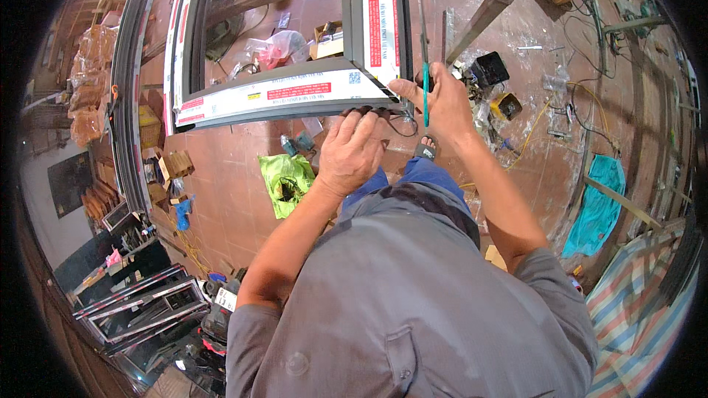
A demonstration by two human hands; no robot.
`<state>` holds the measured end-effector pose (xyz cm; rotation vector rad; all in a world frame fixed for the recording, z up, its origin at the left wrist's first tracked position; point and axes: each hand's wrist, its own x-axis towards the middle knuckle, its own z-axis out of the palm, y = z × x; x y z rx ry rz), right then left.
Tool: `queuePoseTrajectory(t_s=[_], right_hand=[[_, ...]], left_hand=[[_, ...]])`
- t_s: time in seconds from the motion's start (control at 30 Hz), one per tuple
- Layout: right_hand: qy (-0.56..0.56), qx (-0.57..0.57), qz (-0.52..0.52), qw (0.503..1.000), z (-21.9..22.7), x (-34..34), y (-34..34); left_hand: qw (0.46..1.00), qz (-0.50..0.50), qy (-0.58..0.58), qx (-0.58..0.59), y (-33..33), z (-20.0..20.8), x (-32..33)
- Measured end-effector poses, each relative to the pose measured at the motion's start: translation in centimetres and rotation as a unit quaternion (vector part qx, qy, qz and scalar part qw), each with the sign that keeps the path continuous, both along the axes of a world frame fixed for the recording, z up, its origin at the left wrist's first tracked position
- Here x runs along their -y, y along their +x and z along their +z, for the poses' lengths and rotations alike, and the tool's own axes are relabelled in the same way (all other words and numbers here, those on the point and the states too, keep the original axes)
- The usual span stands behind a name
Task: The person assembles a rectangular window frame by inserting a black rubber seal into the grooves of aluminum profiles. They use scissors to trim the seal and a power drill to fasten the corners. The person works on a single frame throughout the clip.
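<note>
A dark-grey rectangular frame faced with white-and-red film (295, 92) is at eleven o'clock; the left hand (350, 151) curls against its lower edge, whether gripping anything I cannot tell. At one o'clock the right hand (448, 107) is closed round a slim green-handled tool (425, 81). A crumpled lime-green plastic bag (284, 177) lies at nine o'clock, a teal sheet (596, 210) at three.

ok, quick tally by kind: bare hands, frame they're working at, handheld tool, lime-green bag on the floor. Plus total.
Bare hands: 2 (left hand, right hand)
Film-covered frame at the hands: 1
Teal-handled tool in the right hand: 1
Lime-green plastic bag: 1
Total: 5
</note>
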<state>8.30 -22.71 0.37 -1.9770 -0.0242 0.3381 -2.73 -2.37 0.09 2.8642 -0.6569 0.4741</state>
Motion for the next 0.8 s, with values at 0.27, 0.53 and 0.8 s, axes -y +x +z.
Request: queuePoseTrajectory(t_s=[0.27, 0.53, 0.8], right_hand=[[0.068, -0.094, 0.071, 0.991, 0.6, -0.2, 2.4], [0.137, -0.092, 0.041, 0.985, 1.5, 0.0, 1.8], [0.072, -0.101, 0.07, 0.99, 0.1, 0.1, 2.5]], left_hand=[[0.993, 0.055, -0.1, -0.009, -0.2, -0.6, 3.7], [1.0, -0.004, 0.025, -0.013, 0.1, -0.1, -0.9], [0.999, 0.039, 0.021, -0.005, -0.5, -0.8, 1.4]])
